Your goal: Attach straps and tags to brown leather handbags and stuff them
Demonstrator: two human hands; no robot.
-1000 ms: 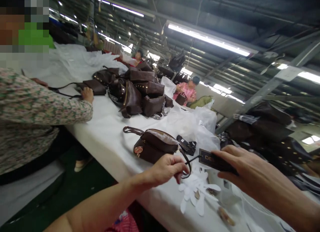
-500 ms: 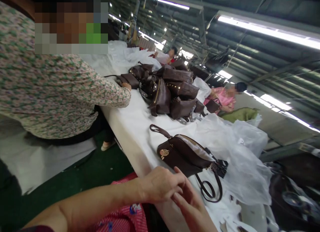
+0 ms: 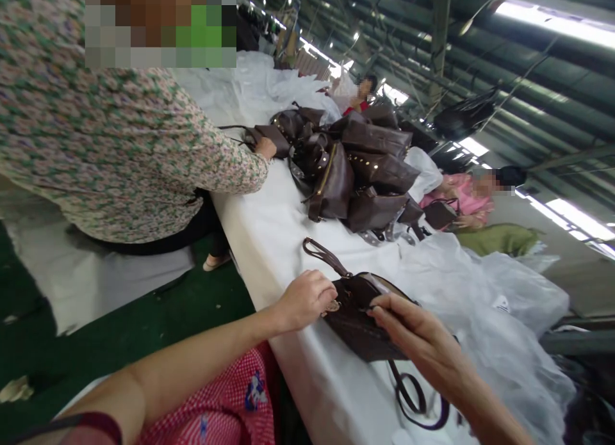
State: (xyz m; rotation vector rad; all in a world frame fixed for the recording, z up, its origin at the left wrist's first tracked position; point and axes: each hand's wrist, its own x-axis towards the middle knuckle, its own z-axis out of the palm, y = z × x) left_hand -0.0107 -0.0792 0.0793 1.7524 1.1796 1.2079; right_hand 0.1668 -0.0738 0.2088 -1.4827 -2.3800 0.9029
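Observation:
A dark brown handbag [image 3: 355,333] lies on the white-covered table in front of me, its wrist loop [image 3: 327,256] pointing away and its long strap [image 3: 416,394] coiled on the near side. My left hand [image 3: 305,301] is closed at the bag's left end, beside a round gold emblem [image 3: 331,308] that its fingers partly cover. Thumb and forefinger of my right hand [image 3: 416,326] pinch together over the bag's front, with a small dark bit at the fingertips that I cannot make out. The hand hides part of the bag's top opening.
A heap of brown bags [image 3: 377,144] stands farther up the table [image 3: 269,240]. At left, a co-worker in a flowered top [image 3: 144,157] has a hand on a bag there. Clear plastic sheets [image 3: 500,310] cover the right side. Another person in pink [image 3: 464,195] is beyond.
My hands, close together in front of the bag before, have parted and moved onto it: the left to the emblem end, the right to its front. The view has shifted slightly.

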